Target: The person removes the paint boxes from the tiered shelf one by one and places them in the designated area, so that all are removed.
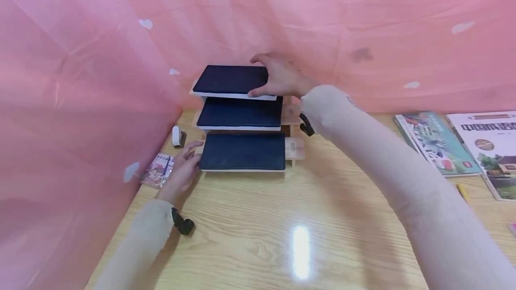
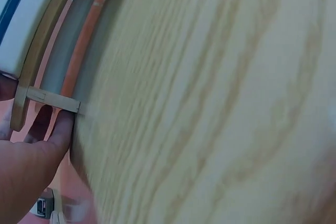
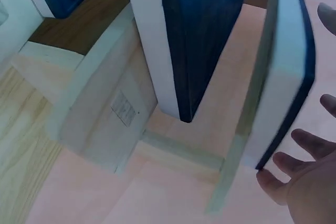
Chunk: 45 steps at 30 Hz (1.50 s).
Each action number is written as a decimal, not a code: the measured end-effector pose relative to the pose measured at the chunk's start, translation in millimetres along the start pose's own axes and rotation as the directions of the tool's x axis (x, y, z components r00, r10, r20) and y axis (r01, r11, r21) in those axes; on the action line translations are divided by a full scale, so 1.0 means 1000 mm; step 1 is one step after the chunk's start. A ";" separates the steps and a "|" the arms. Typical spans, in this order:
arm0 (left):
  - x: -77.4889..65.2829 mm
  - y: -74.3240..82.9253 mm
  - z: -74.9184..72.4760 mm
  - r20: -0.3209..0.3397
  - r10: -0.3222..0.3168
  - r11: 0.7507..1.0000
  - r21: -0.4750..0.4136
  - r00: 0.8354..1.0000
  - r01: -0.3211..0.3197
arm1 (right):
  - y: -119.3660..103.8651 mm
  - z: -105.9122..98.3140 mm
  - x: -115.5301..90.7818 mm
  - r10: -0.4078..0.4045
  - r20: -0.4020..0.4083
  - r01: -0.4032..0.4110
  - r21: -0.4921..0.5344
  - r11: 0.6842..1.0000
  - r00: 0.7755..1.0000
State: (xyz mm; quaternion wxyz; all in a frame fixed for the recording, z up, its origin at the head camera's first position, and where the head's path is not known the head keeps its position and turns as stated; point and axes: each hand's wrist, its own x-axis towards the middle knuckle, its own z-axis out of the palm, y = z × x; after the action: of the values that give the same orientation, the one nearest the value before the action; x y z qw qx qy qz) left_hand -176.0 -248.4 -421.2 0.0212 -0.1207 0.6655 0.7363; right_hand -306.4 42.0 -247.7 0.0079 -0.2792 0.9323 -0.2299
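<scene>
A stepped wooden rack (image 1: 295, 149) stands on the table with three dark blue books on its tiers: a top book (image 1: 231, 78), a middle book (image 1: 242, 113) and a front book (image 1: 243, 151). White edges show under their covers. At the front tier's left end, my left hand (image 1: 184, 169) grips the rack's wooden end piece (image 2: 52, 99), fingers curled around it in the left wrist view. My right hand (image 1: 284, 75) is at the right end of the top book, thumb and fingers spread apart. In the right wrist view, a fingertip is right at that book's corner (image 3: 261, 163).
A white stapler (image 1: 177, 137) and a small packet with printed pictures (image 1: 158, 171) lie left of the rack. To the right are a green-covered book (image 1: 441, 144), a white-covered book (image 1: 493, 147) and a yellow pen-like item (image 1: 463, 192). Pink cloth (image 1: 363, 39) hangs behind and left.
</scene>
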 end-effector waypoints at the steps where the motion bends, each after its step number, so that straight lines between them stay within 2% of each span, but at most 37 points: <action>1: 0.000 0.000 0.000 0.001 -0.003 1.000 0.008 1.000 0.003 | 0.000 0.001 0.001 0.007 0.011 -0.007 -0.028 1.000 1.000; 6: -0.002 -0.003 0.000 0.009 -0.001 1.000 0.029 1.000 0.001 | 0.000 0.006 0.006 0.047 0.066 -0.039 -0.118 0.992 0.997; 13: -0.004 -0.004 0.001 0.010 0.012 0.999 0.044 1.000 -0.012 | 0.007 0.009 0.005 0.047 0.088 -0.035 -0.131 0.991 0.995; 19: -0.005 -0.002 0.003 0.016 0.024 0.998 0.061 1.000 -0.025 | 0.008 0.011 0.003 0.056 0.064 -0.045 -0.167 0.985 0.996; 23: -0.007 0.000 0.001 0.001 0.030 0.994 0.108 1.000 -0.030 | 0.004 0.016 0.001 0.019 0.024 -0.014 -0.184 0.983 1.000; 28: -0.009 0.001 -0.004 -0.015 0.025 0.993 0.112 1.000 -0.023 | -0.003 0.023 -0.003 -0.011 -0.013 0.008 -0.184 0.983 1.000; 38: -0.007 -0.002 -0.002 0.018 0.047 0.994 0.097 0.999 -0.048 | -0.002 0.027 -0.009 0.021 -0.036 -0.026 -0.145 0.989 0.999; 45: -0.005 -0.002 -0.001 0.020 0.060 0.990 0.124 0.998 -0.062 | -0.007 0.023 -0.018 0.033 -0.059 -0.040 -0.124 0.991 0.998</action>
State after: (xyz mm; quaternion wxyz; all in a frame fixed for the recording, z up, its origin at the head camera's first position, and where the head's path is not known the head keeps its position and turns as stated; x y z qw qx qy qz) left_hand -170.7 -248.6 -422.3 0.0116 -0.0927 0.7134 0.6945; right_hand -284.5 36.7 -267.1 -0.0321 -0.2555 0.9497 -0.1785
